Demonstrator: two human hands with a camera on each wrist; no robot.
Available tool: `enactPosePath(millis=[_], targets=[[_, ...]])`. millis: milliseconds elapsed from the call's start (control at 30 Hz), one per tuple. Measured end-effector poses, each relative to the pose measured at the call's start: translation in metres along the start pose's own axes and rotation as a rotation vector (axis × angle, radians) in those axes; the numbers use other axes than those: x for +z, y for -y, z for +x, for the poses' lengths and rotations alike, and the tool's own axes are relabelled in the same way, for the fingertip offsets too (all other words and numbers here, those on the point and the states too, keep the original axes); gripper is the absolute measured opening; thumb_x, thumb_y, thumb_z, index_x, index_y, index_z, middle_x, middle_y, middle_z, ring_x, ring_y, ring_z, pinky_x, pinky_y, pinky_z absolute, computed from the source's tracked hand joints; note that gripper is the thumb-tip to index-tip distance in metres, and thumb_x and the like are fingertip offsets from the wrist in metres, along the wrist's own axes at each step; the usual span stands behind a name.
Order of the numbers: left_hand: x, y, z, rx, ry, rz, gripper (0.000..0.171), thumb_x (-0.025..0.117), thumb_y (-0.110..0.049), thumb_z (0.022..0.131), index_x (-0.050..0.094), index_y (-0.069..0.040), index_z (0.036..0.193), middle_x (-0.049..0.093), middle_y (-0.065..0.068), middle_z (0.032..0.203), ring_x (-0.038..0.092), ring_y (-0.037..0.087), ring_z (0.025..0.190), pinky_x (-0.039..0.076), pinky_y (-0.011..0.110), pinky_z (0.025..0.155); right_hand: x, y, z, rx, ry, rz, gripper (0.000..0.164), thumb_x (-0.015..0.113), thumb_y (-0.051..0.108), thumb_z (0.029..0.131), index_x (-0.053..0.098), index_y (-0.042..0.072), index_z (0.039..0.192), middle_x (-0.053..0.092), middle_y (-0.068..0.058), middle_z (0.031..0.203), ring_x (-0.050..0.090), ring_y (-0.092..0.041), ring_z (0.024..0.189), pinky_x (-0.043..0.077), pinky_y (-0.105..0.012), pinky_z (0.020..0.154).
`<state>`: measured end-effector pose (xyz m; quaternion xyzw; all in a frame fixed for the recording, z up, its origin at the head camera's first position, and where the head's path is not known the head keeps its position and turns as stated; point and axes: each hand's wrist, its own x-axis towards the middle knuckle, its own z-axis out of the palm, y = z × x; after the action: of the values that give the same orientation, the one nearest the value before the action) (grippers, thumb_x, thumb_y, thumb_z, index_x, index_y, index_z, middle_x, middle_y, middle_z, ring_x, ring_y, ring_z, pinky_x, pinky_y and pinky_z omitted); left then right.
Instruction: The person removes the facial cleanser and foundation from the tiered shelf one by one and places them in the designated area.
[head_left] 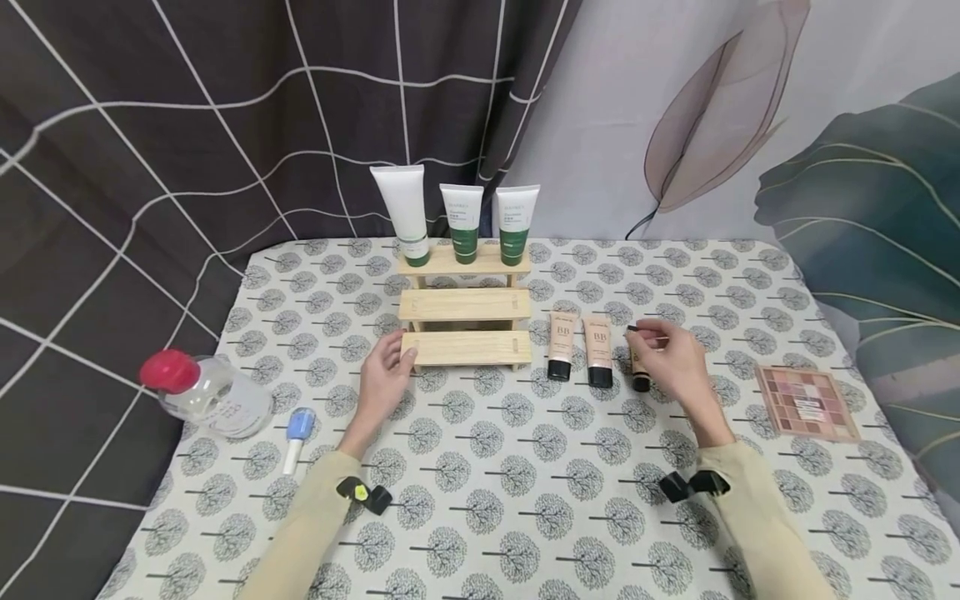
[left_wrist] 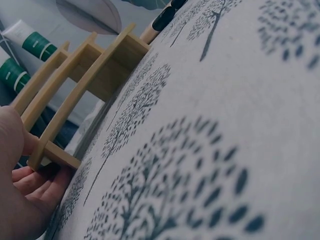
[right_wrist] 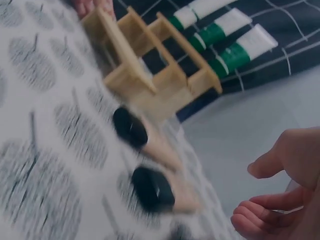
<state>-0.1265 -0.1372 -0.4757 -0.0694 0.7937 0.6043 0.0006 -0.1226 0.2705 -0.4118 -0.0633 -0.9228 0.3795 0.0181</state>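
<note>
Left hand grips rack edge; right hand, loose, empty, at tube; palette apart.

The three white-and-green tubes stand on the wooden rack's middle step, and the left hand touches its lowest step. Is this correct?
The level is wrong: the head view shows the white-and-green tubes on the top step.

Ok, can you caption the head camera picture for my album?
Left hand holds a wooden rack topped by three bigger tubes, right hand beside little BB tubes.
</note>
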Motion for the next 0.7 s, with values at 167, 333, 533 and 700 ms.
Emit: enactPosePath(millis=[167, 333, 533, 700], targets=[[0.000, 0.001, 0.000, 0.000, 0.006, -0.008, 0.052, 0.060, -0.014, 0.101, 0.044, -0.002, 0.148, 0.057, 0.020, 0.143, 0.060, 0.033, 0.129, 0.049, 0.037, 0.114, 0.008, 0.024, 0.012, -0.035, 0.003, 0.075, 0.044, 0.063, 0.024, 0.099, 0.059, -0.004, 0.132, 0.068, -0.025, 0.119, 0.066, -0.038, 0.107, 0.060, -0.029, 0.084], [0.000, 0.001, 0.000, 0.006, 0.005, -0.009, 0.052, 0.060, -0.013, 0.101, 0.044, -0.001, 0.148, 0.057, 0.021, 0.143, 0.060, 0.034, 0.128, 0.050, 0.038, 0.114, 0.016, 0.050, 0.026, -0.079, 0.002, 0.141, 0.042, 0.063, 0.020, 0.099, 0.058, -0.004, 0.133, 0.067, -0.024, 0.122, 0.066, -0.037, 0.109, 0.060, -0.040, 0.094], [0.000, 0.002, 0.000, 0.019, 0.000, -0.004, 0.050, 0.061, -0.013, 0.100, 0.045, -0.001, 0.147, 0.058, 0.022, 0.142, 0.061, 0.034, 0.127, 0.051, 0.038, 0.112, 0.030, 0.076, 0.046, -0.123, 0.002, 0.218, 0.042, 0.066, 0.017, 0.097, 0.058, -0.004, 0.133, 0.067, -0.023, 0.123, 0.066, -0.034, 0.111, 0.059, -0.042, 0.099], [0.001, 0.004, 0.000, 0.031, -0.007, -0.008, 0.050, 0.062, -0.013, 0.100, 0.046, 0.000, 0.146, 0.058, 0.023, 0.140, 0.062, 0.036, 0.126, 0.051, 0.041, 0.112, 0.044, 0.097, 0.058, -0.141, -0.008, 0.317, 0.047, 0.068, 0.016, 0.096, 0.054, -0.004, 0.136, 0.063, -0.023, 0.131, 0.063, -0.034, 0.119, 0.056, -0.040, 0.106]])
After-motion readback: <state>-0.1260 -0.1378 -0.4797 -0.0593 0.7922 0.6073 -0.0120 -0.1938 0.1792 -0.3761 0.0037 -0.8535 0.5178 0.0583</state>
